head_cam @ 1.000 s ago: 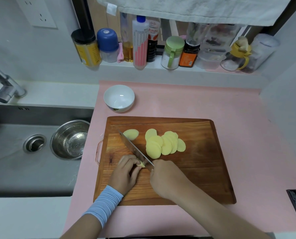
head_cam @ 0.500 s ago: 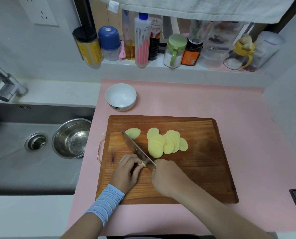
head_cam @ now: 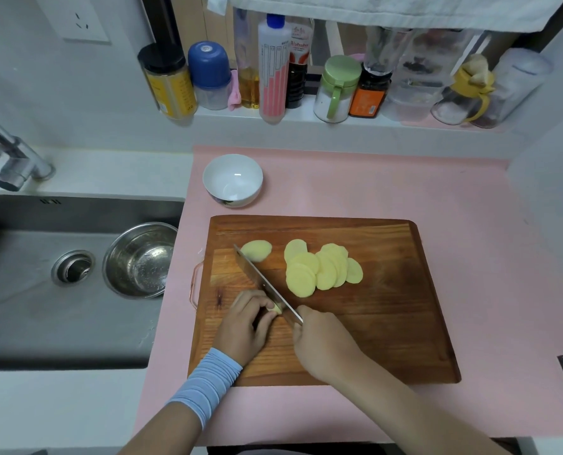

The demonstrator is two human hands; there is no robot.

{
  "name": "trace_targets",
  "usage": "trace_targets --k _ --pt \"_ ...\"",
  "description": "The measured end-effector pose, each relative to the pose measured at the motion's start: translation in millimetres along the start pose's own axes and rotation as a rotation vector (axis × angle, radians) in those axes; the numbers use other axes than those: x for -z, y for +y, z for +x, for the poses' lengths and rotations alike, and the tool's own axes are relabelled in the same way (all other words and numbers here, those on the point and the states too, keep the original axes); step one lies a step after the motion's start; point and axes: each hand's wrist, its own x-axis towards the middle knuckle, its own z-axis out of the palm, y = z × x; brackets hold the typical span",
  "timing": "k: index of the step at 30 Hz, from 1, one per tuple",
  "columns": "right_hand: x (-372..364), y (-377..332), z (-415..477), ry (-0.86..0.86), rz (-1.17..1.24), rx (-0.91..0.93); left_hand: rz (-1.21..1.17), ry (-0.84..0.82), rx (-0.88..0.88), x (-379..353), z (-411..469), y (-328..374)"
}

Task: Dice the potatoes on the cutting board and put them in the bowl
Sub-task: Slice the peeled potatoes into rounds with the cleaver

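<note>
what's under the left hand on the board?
A small potato end pokes out at the fingertips of the left hand, against the knife blade. How much more potato the hand covers cannot be seen.

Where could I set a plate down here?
Bare pink mat lies right of the cutting board and behind it, right of the white bowl. The board's right half is bare too. Crowded: its left half, with potato slices, knife, left hand and right hand, and the bottles on the shelf.

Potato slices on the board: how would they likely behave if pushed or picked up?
The slices look thin and flat, so they probably won't roll. They overlap, so a push would likely slide them together. Their pale cut faces may be damp and slippery.
</note>
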Motion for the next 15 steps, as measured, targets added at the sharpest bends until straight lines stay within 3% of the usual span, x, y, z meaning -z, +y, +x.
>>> trace_targets --k 15 --pt "3.0 8.9 8.3 0.010 0.076 -0.020 0.004 0.023 0.069 -1.4 5.3 -1.0"
